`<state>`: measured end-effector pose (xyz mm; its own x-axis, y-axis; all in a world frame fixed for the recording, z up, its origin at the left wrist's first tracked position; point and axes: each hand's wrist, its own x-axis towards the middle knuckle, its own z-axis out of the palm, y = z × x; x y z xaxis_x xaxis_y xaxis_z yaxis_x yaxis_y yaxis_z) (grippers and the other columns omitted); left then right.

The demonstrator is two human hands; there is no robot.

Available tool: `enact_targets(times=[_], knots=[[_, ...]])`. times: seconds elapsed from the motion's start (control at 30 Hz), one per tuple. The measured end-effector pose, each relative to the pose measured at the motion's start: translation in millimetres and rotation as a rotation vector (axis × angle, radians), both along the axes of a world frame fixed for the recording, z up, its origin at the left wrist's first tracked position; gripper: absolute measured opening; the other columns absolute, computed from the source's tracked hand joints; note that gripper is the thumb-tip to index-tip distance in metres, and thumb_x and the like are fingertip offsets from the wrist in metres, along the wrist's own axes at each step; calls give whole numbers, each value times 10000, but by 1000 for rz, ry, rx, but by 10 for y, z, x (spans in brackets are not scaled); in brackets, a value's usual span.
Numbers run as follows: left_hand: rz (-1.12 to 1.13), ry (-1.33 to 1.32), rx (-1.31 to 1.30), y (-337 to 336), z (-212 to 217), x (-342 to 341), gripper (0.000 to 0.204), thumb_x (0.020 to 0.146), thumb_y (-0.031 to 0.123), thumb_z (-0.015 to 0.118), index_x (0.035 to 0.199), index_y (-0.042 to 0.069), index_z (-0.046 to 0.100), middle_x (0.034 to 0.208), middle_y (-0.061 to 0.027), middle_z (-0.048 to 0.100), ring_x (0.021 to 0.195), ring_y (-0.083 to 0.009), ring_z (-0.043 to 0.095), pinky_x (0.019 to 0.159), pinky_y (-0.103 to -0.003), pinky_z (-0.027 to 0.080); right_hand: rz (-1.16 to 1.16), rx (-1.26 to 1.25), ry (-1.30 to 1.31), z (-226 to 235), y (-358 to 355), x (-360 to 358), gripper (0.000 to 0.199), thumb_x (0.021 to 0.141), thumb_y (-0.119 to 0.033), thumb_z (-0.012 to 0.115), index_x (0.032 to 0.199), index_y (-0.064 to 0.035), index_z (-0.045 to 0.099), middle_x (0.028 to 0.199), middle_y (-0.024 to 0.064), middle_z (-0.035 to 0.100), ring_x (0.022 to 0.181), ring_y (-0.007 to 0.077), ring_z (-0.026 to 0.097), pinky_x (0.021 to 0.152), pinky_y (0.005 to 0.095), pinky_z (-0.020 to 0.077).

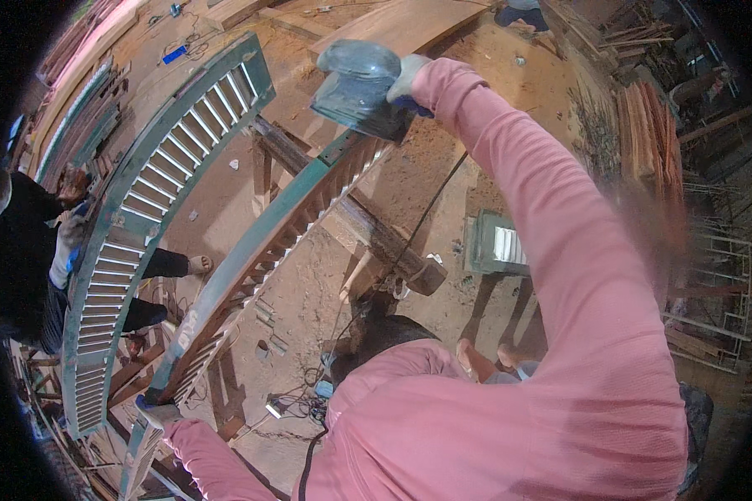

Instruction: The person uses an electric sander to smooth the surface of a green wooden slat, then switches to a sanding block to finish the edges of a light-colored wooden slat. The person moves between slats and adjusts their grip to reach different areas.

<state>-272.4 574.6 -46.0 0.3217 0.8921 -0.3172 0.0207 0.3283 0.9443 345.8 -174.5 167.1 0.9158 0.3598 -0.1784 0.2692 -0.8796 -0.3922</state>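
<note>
A long green louvered shutter stands on its edge across a wooden trestle, its paint worn to bare wood in places. My gloved left hand is closed around its near end. My gloved right hand grips a grey-green power sander, which is blurred by motion. The sander's flat base is at the shutter's far end; whether it touches the edge I cannot tell. A black cord hangs below the sander.
Left of me, a co-worker in black has a gloved hand at a second green louvered shutter. A wooden trestle beam lies beneath my shutter. Cords tangle on the ground. A small framed panel and stacked planks are rightward.
</note>
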Motion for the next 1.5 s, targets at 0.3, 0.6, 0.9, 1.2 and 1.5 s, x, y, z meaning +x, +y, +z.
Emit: enact_targets(times=[0.3, 0.6, 0.9, 1.2, 1.5], knots=[[67, -105, -135, -593, 225, 340, 399, 938, 512, 665, 1039, 131, 719, 1026, -33, 729, 965, -256, 665, 883, -425, 507, -161, -175, 15, 387, -262, 47, 366, 785, -260, 773, 1054, -12, 782, 895, 188, 766, 730, 291, 741, 656, 436, 612], [-114, -84, 16, 452, -441, -145, 460, 945, 513, 615, 1177, 131, 726, 1139, -47, 758, 1050, -271, 689, 919, -428, 504, -288, 86, 130, 143, -961, 403, 296, 810, -256, 828, 999, -30, 794, 812, 144, 758, 590, 295, 710, 508, 460, 571], [187, -166, -135, -561, 192, 434, 368, 959, 475, 635, 1041, 123, 705, 1019, -39, 702, 941, -249, 649, 886, -421, 492, -25, -47, -10, -55, -915, -43, 447, 744, -274, 856, 1149, -104, 769, 928, 120, 791, 802, 265, 751, 750, 405, 594], [100, -127, -82, -477, 220, 418, 387, 953, 486, 651, 1055, 115, 698, 992, -48, 690, 925, -260, 644, 879, -426, 493, -38, -3, 45, 30, -227, -9, 431, 711, -257, 852, 1097, -78, 782, 886, 129, 773, 767, 256, 733, 715, 406, 592], [-20, -124, -78, -122, 144, 102, 438, 892, 504, 696, 1054, 97, 716, 987, -65, 703, 905, -282, 657, 844, -446, 511, 17, -163, 76, 342, -416, 480, 330, 804, -285, 782, 1027, -41, 783, 805, 135, 741, 617, 278, 708, 554, 449, 599]])
